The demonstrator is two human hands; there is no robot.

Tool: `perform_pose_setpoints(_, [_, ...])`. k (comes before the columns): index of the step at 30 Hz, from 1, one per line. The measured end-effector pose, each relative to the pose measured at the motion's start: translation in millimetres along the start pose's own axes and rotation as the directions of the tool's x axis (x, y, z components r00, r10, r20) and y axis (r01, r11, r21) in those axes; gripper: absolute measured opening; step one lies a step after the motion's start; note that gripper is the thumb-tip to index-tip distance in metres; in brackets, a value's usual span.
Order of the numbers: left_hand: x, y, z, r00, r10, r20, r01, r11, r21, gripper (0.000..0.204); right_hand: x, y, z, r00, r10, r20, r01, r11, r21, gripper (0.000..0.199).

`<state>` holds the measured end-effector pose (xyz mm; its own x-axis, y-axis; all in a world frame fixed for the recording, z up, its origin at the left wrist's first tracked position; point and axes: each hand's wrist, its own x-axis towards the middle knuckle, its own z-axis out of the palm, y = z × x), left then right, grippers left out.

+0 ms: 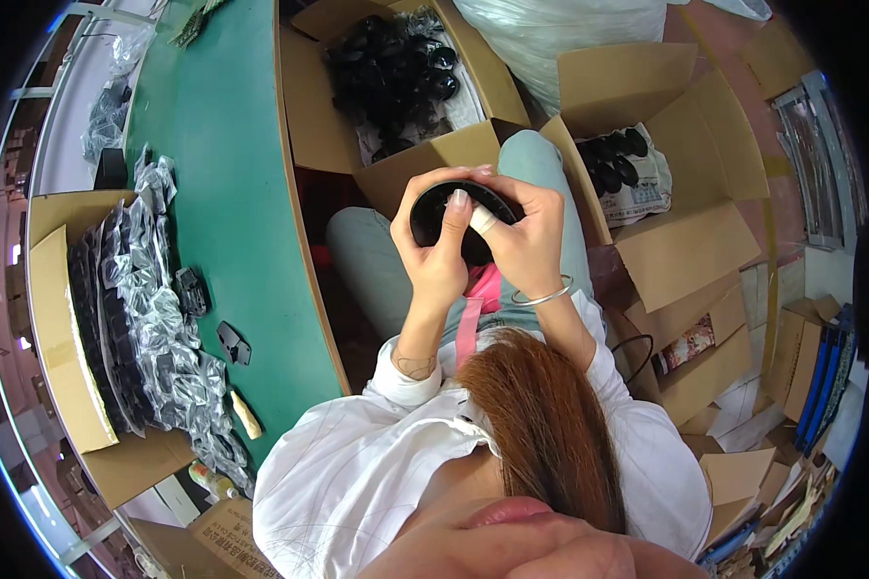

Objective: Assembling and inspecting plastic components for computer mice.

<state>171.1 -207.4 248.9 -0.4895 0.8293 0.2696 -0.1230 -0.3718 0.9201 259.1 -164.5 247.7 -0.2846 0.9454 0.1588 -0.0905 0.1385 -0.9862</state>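
Observation:
Both my hands hold a black, glossy, oval shell-like part (429,210) above my lap, between two open cartons. My left hand (430,246) wraps its left side, with the thumb lying across the face of the part. On the other side, my right hand (533,227) grips the rim, its thumb, wrapped in a pale band, pressing toward the middle. The fingertips of both hands meet at the far edge. What lies beneath the part is hidden by my hands.
Beyond my hands stands a carton (444,150) of black rounded parts; a second carton (705,145) at right holds several black oval pieces on paper. The green table (232,174) at left bears plastic-wrapped parts (154,280), a small black piece (233,343) and a pale-handled tool (245,415).

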Motion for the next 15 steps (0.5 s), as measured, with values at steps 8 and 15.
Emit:
perform_pose_setpoints(8, [-1.5, -5.1, 2.2, 0.979, 0.200, -0.043, -0.190, 0.965, 0.183, 0.018, 1.5, 2.2, -1.6, 0.997, 0.024, 0.077, -0.025, 1.000, 0.012, 0.022])
perform_pose_setpoints(15, [-0.9, -12.6, 1.5, 0.954, 0.299, 0.005, -0.282, 0.896, 0.344, 0.016, 1.5, 7.7, 6.7, 1.000, -0.003, 0.002, 0.003, 0.999, 0.034, 0.021])
